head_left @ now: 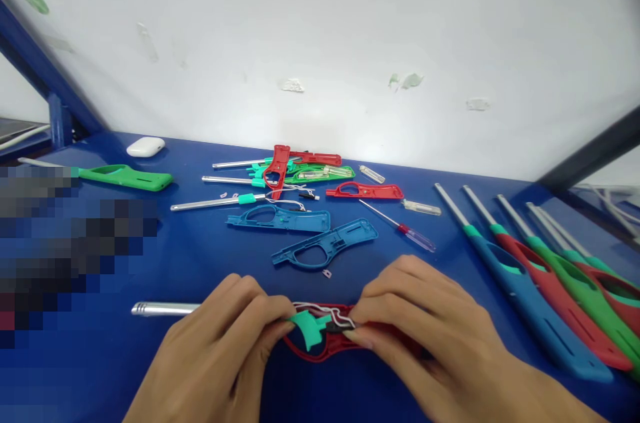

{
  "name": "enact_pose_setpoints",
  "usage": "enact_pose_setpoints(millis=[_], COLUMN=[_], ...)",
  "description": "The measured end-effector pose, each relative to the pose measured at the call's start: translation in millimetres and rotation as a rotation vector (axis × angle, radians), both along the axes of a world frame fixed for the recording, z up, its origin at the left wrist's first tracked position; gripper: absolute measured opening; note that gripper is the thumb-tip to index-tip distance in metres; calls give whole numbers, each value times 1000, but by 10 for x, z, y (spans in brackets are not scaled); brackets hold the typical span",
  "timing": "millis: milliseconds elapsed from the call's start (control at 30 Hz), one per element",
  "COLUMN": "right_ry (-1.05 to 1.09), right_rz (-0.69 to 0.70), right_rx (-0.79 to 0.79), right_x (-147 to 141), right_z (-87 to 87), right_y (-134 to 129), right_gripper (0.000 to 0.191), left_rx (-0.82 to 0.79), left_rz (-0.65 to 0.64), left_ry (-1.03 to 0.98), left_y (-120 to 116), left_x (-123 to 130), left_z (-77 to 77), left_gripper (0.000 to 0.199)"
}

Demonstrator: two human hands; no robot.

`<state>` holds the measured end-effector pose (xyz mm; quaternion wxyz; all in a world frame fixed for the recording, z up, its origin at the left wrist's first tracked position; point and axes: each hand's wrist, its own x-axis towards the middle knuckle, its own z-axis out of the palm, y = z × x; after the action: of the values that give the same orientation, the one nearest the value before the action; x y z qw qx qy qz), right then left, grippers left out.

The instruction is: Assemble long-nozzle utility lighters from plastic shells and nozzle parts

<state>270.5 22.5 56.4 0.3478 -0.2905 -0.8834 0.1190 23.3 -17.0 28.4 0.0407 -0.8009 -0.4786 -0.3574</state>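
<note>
A red lighter half-shell [320, 357] lies on the table between my hands, its inner side up. My left hand [225, 336] pinches the tip of a teal trigger [309, 331] over the shell's finger loop. My right hand [430, 329] has thumb and forefinger closed on the end of a small black igniter [339, 327] set in the shell. White wires [320, 307] run along the shell's upper edge to my right fingertips. A metal lighter tube [167, 309] sticks out left from under my left hand. My fingers hide much of the shell.
Blue half-shells [295, 219], red half-shells [365, 191] and a screwdriver [407, 231] lie beyond my hands. Several assembled lighters [535, 303] line the right side. A green lighter [127, 177] and white case [145, 147] sit back left. A white wall [330, 23] rises behind.
</note>
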Motion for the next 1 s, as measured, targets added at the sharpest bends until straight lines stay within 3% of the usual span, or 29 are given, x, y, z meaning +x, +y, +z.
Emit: enact_pose_setpoints(millis=[367, 700, 1000], right_ry=[-62, -48, -28], right_rz=[27, 16, 34], right_rx=[62, 94, 89], right_x=[11, 12, -6], right_z=[-39, -43, -22], right_y=[16, 29, 19], right_gripper=[5, 4, 7], left_rx=[-2, -4, -32], left_rz=[10, -37, -38], left_ry=[-77, -33, 5], left_y=[-6, -11, 37], left_x=[35, -59, -24], left_z=[26, -71, 29], left_gripper=[18, 25, 16])
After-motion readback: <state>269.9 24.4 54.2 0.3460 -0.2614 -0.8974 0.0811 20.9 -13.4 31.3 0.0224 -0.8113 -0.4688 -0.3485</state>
